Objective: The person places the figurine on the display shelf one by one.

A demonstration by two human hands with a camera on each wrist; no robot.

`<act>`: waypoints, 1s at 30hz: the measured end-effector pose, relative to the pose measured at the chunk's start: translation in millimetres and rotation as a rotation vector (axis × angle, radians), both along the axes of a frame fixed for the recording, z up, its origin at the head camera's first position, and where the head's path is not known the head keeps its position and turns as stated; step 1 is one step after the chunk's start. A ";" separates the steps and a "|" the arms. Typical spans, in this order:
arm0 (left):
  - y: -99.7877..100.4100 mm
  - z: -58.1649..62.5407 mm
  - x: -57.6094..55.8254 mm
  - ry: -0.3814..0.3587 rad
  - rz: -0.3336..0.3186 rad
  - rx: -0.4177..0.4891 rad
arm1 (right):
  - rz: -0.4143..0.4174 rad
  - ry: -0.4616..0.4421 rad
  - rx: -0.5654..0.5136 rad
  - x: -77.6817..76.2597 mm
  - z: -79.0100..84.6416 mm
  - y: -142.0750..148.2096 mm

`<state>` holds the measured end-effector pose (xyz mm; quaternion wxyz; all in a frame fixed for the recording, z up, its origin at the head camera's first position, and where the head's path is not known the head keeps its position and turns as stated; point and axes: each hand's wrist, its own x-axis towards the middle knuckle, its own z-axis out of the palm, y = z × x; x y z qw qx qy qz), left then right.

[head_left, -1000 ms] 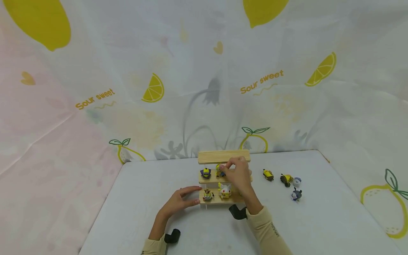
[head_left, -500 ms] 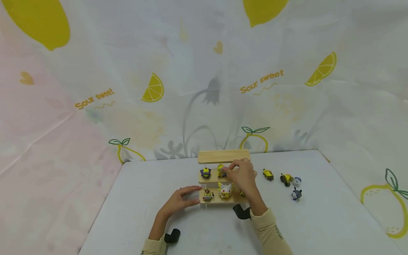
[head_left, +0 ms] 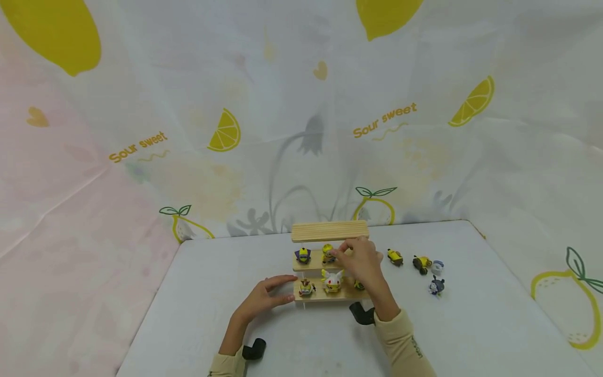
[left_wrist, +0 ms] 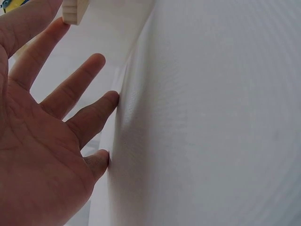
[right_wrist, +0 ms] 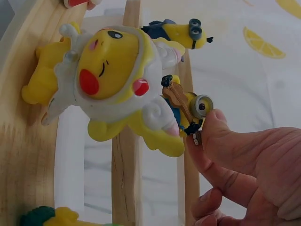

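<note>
My right hand (head_left: 361, 261) reaches over the wooden shelf (head_left: 301, 297), thumb and index finger at a yellow one-eyed minion figurine (head_left: 327, 252) on its middle board. Seen from the right wrist, the figurine carries a small brown guitar (right_wrist: 178, 100), and the thumb and index finger pinch its head side and arm. My left hand (head_left: 264, 299) rests beside the shelf with fingers extended, fingertips right at the lower board's left end. Another minion (head_left: 303, 255) stands left on the middle board. In front, on the lower board, sits a yellow figurine in a white hooded costume (right_wrist: 110, 73).
A small figurine (head_left: 306, 287) stands left on the lower board, and another (head_left: 359, 285) is partly behind the right wrist. Right of the shelf lie a yellow-brown figurine (head_left: 395, 257), a yellow-black one (head_left: 421, 263), a white piece (head_left: 437, 267) and a grey figurine (head_left: 436, 286).
My right hand has shifted slightly to the right, and more of the guitar minion and of the lower right figurine shows. The left hand stays at the shelf's end.
</note>
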<state>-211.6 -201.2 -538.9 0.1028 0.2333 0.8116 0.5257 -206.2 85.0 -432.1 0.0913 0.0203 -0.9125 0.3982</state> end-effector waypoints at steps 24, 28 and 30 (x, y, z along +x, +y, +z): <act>5.2 35.8 15.6 -0.028 -0.035 0.012 | -0.035 0.068 0.110 5.4 2.5 -1.0; 5.1 35.1 15.3 -0.027 -0.035 0.011 | -0.067 0.071 0.155 2.8 3.1 -0.9; 5.3 34.8 15.3 -0.033 -0.034 0.010 | -0.083 0.064 0.171 1.5 3.9 -0.1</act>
